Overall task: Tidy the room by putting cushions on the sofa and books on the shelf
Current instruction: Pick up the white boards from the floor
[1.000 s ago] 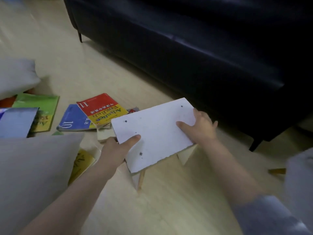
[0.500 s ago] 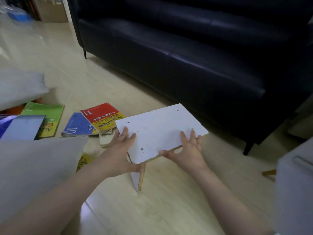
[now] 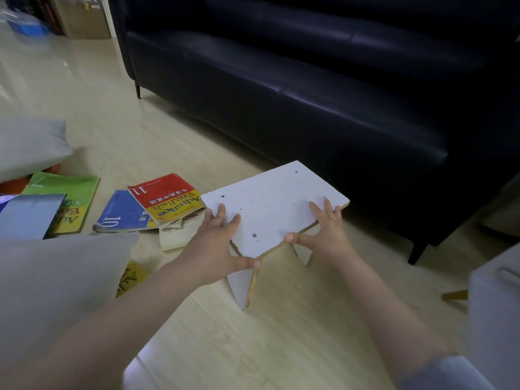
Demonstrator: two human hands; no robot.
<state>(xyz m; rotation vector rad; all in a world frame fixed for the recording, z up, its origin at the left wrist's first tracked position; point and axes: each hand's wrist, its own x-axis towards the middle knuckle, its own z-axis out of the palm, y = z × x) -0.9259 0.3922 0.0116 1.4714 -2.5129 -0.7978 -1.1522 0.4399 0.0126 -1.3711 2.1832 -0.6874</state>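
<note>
A pale wood-look floor (image 3: 281, 347) runs in front of a dark navy leather sofa (image 3: 309, 108), which fills the far side of the view with nothing on its seat. On the floor just before the sofa stands a small white chipboard shelf (image 3: 273, 204) on short raw-edged legs, its top tilted slightly toward the camera.

The left hand (image 3: 216, 243) lies on the near left corner of the top. Its fingers (image 3: 222, 209) are straight and spread flat on the board, and its thumb is stretched along the near edge. The right hand (image 3: 323, 232) rests the same way at the right end, fingers fanned on top and thumb tip against the near edge. Neither hand curls around the board.

Just left of the left fingers lies a loose pile of books: a red-and-yellow paperback (image 3: 166, 197) marked 11, on top of a blue paperback (image 3: 121, 215) marked 10 and a pale worn book (image 3: 180, 235). Further left lies a green paperback (image 3: 70, 192). A large grey cushion (image 3: 56, 291) sits on the floor beside the left forearm, covering part of a yellow book (image 3: 130, 278). A second grey cushion (image 3: 28, 144) lies beyond the green paperback. A blue-grey sleeve (image 3: 444, 372) covers the right upper arm.
</note>
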